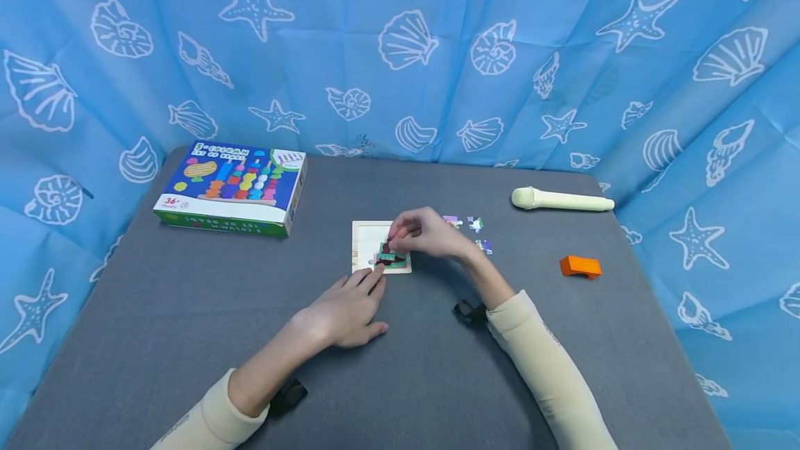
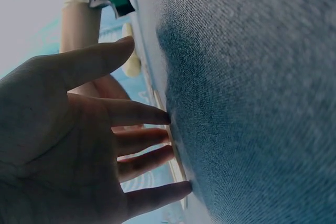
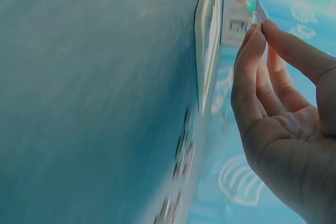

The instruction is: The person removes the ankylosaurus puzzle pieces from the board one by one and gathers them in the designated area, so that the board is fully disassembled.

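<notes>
My right hand pinches a puzzle piece between thumb and fingertips. It holds the green and dark piece over a small light-wood puzzle tray. Joined pieces with green and dark parts lie in the tray's front right portion, partly covered by the hands. With fingers spread and nearly straight, my left hand touches the tray's front edge; its thumb points off to the right. In the left wrist view the fingertips meet that edge.
Several loose puzzle pieces lie right of the tray. A bead-set box sits at the back left. At the right are a cream microphone-shaped stick and an orange arch block. A blue shell-print curtain hangs behind the grey table.
</notes>
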The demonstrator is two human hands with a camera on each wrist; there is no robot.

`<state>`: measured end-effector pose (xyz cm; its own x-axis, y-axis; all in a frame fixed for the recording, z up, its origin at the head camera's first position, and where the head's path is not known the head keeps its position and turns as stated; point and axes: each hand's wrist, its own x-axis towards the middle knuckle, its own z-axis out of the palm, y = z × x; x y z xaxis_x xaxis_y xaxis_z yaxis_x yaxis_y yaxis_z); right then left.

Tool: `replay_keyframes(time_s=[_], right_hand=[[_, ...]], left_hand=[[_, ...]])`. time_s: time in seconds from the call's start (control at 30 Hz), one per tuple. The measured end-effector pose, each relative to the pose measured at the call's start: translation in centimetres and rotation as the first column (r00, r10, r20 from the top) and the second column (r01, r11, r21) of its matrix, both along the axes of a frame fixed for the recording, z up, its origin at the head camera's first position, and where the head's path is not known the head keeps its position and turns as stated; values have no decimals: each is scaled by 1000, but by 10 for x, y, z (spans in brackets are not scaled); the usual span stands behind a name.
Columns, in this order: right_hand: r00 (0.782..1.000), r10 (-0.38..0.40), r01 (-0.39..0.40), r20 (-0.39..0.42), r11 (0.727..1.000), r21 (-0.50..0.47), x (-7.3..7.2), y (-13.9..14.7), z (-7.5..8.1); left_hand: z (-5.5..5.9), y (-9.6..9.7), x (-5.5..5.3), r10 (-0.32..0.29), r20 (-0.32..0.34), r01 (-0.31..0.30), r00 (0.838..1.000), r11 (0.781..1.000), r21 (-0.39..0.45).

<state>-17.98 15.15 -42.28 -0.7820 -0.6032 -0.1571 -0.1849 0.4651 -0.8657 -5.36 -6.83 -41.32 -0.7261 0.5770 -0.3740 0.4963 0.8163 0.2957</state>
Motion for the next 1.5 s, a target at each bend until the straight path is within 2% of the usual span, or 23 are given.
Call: replay_keyframes(time_s=[0.3,0.5,0.83,0.93,1.2,1.5], right_hand=[[995,-72,70,69,997,34,10,47,4],[997,-55,50,59,995,89,13,62,1],[998,-8,0,65,993,117,17,63,-1],[997,-16,7,73,992,125,18,63,0],[999,-46,43,13,986,162,17,65,3],[1000,-17,16,12,995,102,14,57,4]], left_hand=[[1,0,2,-1,-13,2,1000,1000,12],[3,0,3,0,-15,1,1000,1000,21],[4,0,2,-7,-18,7,1000,1000,23],[4,-1,2,-14,-17,14,1000,1000,24],[7,-4,-1,-39,26,38,999,999,34],[11,-3,-3,-25,59,23,998,999,31]])
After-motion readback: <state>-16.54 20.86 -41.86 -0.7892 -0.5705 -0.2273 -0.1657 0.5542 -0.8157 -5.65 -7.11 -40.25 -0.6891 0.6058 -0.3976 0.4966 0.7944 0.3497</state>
